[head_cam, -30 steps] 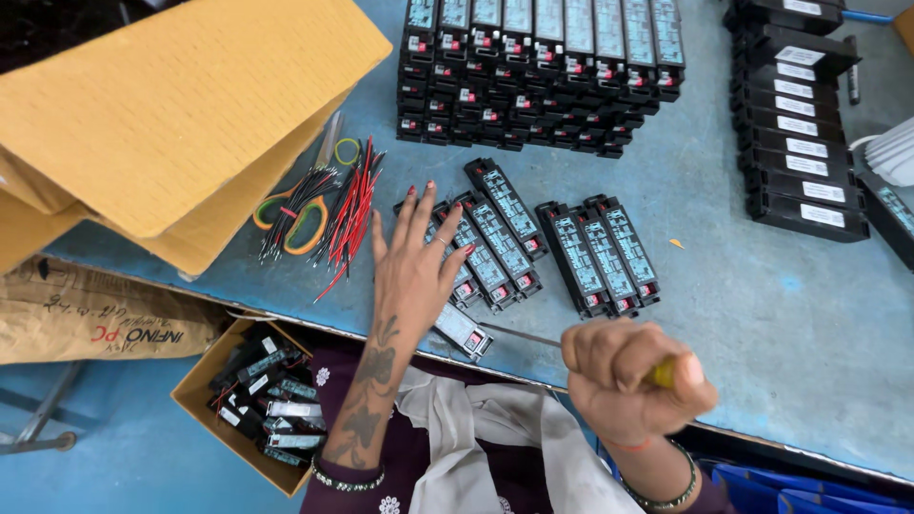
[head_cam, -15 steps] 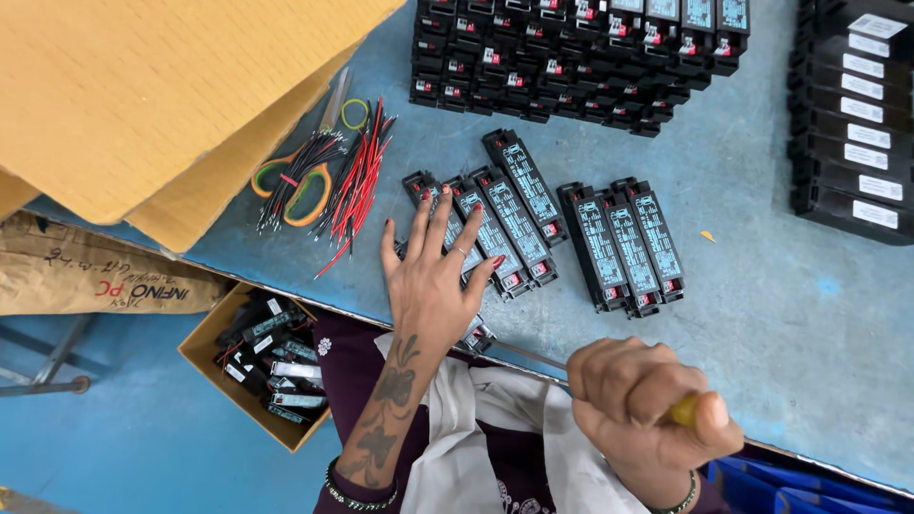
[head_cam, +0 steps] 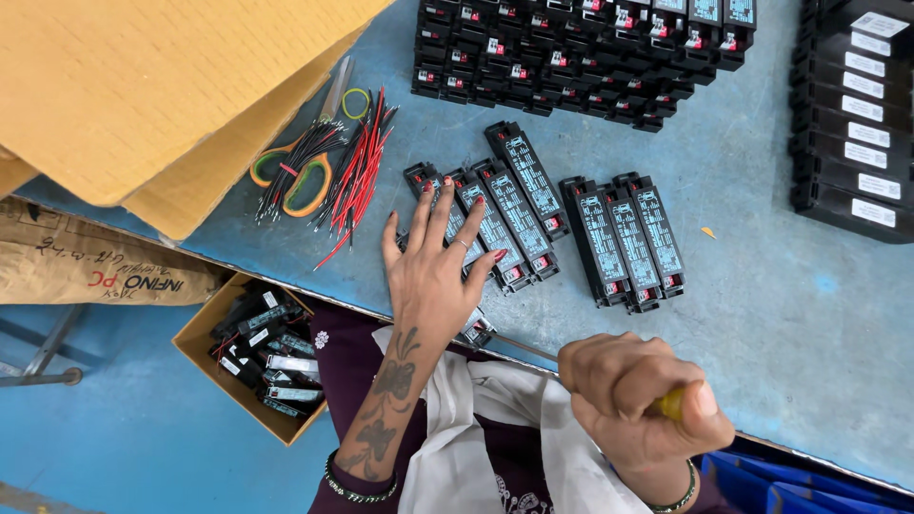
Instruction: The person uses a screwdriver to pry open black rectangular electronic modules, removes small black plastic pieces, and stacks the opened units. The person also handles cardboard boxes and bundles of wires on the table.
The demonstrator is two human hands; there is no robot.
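While the hands work: both sit low in the frame, at the near edge of the blue table [head_cam: 781,314].
Left hand [head_cam: 433,281]: flat, fingers spread wide, pressing on a row of long black boxes [head_cam: 495,224] in the middle of the frame.
Small box under the palm: one black box [head_cam: 474,330] peeks out at the table edge, just below the left hand.
Right hand [head_cam: 633,400]: curled tight in a fist around a yellow handle [head_cam: 671,405], low right of the frame.
Metal rod: a thin rod [head_cam: 524,347] runs from the fist up left to the small box.
Second row: three more long black boxes [head_cam: 628,238] lie just right of the first row.
Big stack: many black boxes [head_cam: 581,57] at the top middle.
Right stack: black boxes with white labels [head_cam: 857,114] at the upper right.
Wires: red and black wires [head_cam: 352,171] left of the hand, touching scissors [head_cam: 300,171].
Cardboard: big brown sheets [head_cam: 143,86] at the upper left.
Box on the floor: a brown carton [head_cam: 205,333] with black parts, lower left.
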